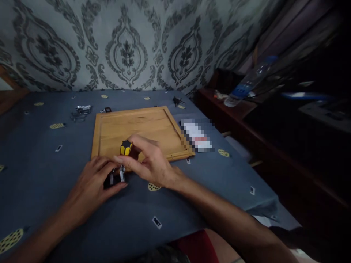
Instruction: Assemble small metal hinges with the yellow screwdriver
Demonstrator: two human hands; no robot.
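Note:
My right hand [149, 162] is closed round a small screwdriver with a yellow and black handle [125, 148], held upright with its tip down. Under that tip sits a small dark metal part [116, 178], and my left hand [94, 180] grips it against the blue cloth. Both hands meet just in front of the near edge of a wooden board [153, 126]. What the small part is I cannot make out.
A blue cloth with yellow spots [41, 175] covers the table. Small metal parts [80, 111] lie at the back left, another dark piece [177, 100] at the back right. A blurred card [197, 137] lies right of the board. A plastic bottle [248, 82] rests on a dark shelf at right.

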